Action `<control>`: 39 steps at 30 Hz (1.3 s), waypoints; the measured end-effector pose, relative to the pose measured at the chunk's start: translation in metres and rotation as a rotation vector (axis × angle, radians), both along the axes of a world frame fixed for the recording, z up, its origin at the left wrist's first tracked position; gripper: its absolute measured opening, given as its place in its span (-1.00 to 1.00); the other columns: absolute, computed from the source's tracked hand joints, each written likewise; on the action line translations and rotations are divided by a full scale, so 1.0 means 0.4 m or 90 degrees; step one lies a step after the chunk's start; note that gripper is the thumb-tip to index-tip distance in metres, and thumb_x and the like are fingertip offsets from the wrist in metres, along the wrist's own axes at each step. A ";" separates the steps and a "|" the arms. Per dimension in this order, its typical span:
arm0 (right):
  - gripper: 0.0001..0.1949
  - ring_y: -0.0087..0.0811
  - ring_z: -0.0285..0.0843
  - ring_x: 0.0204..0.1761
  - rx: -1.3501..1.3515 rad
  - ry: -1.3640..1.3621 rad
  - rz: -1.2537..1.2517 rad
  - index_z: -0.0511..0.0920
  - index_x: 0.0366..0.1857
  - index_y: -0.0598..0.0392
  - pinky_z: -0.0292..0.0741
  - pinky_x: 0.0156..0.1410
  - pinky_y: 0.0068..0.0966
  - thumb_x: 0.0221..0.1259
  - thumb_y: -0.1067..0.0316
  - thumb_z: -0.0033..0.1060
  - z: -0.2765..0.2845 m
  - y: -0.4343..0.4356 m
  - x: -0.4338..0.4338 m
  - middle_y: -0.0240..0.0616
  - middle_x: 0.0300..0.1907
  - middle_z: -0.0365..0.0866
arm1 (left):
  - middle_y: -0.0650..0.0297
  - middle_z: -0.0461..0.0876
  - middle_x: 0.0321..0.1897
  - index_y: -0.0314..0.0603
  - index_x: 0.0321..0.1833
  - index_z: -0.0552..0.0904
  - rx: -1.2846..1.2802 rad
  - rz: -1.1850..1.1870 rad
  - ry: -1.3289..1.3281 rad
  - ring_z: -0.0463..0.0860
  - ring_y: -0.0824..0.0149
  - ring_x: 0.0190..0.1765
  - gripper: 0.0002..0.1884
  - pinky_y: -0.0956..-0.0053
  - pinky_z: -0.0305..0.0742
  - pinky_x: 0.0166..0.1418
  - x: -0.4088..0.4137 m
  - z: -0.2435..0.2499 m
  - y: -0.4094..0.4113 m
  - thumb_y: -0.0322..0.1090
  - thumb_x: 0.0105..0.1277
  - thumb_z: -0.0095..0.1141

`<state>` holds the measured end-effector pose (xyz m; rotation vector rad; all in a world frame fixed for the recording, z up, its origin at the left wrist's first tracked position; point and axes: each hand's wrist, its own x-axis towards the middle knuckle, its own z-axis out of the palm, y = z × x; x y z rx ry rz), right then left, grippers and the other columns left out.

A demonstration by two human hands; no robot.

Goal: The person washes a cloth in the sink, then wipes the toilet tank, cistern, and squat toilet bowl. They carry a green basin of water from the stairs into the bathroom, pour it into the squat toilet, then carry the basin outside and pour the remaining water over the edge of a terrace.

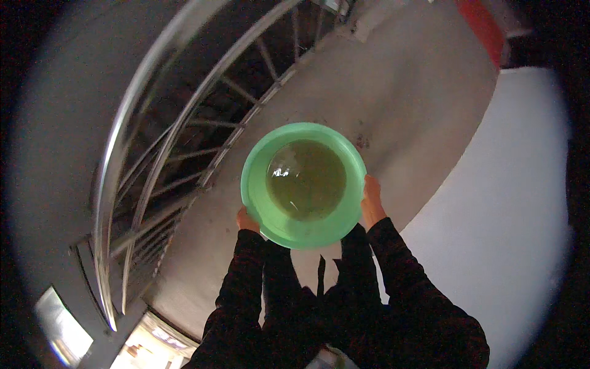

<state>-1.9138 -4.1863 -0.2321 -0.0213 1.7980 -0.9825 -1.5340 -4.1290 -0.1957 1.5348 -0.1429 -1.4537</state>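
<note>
A round green plastic basin (304, 237) is held out in front of my body, above the floor. Murky brownish-green water (306, 184) covers its bottom, with bright reflections on the surface. My left hand (248, 220) grips the rim at the lower left. On the opposite side, my right hand (372, 198) has hold of the rim. Both sets of fingers are partly hidden behind the basin's wall. Dark sleeves cover my arms down to the wrists.
A metal railing (110, 152) with bars curves along the left, beside a dark drop. The grey-brown floor (415, 101) runs ahead between it and a white wall (488, 207) on the right. Something red (484, 32) shows at the far upper right. A bright opening (147, 341) lies lower left.
</note>
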 end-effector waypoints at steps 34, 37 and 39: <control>-0.69 -0.49 0.42 -0.39 -0.326 -0.173 1.200 0.49 -0.34 0.30 0.38 -0.26 -0.46 0.28 0.21 -0.13 0.647 1.437 1.960 -0.32 -0.42 0.51 | 0.03 0.54 -0.05 -0.45 0.00 0.44 0.111 0.648 -0.494 0.57 0.20 -0.10 -0.68 0.34 0.49 0.02 0.768 0.607 2.315 -0.41 0.26 -0.22; -0.70 -0.57 0.35 -0.43 -0.361 -0.256 1.271 0.49 -0.43 0.24 0.34 -0.33 -0.52 0.29 0.21 -0.14 0.668 1.700 2.244 -0.38 -0.47 0.47 | 0.01 0.57 -0.10 -0.46 -0.06 0.47 -0.085 0.910 -0.356 0.57 0.19 -0.09 -0.71 0.33 0.50 0.02 0.867 0.609 2.478 -0.43 0.29 -0.26; -0.71 -0.61 0.32 -0.42 -0.405 -0.203 1.373 0.47 -0.46 0.21 0.32 -0.33 -0.54 0.30 0.22 -0.13 0.667 1.818 2.406 -0.44 -0.49 0.42 | 0.00 0.57 -0.10 -0.44 -0.07 0.48 -0.100 0.995 -0.337 0.57 0.16 -0.08 -0.70 0.30 0.47 0.05 0.930 0.571 2.606 -0.41 0.29 -0.28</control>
